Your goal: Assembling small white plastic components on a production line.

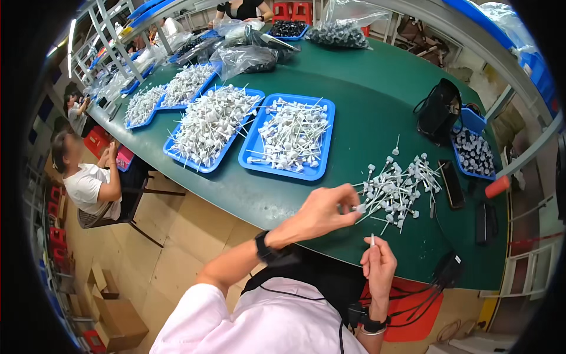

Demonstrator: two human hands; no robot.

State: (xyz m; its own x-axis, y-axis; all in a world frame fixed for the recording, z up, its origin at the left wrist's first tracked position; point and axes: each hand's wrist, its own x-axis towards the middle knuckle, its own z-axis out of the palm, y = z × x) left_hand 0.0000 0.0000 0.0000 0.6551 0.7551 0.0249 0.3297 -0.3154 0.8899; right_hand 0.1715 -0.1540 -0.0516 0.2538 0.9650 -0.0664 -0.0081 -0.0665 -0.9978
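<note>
My left hand [323, 213] reaches over the table's near edge, thumb and fingertips pinched at a small white-headed piece [361, 208] by the loose pile. The pile [401, 189] is made of small parts with white knob-like heads and thin pale stems, spread on the green table. Lower and to the right, my right hand [379, 264] is closed with its palm side partly turned up. A slim white rod [372, 239] sticks up from its fingers; its lower end is hidden.
Blue trays [326, 159] heaped with similar parts stand left of the pile. A phone [451, 184], a black bag [438, 112] and a blue tray of dark-and-white parts [475, 154] lie at the right. Plastic bags [247, 59] lie farther back. Co-workers [88, 177] sit along the left and far sides.
</note>
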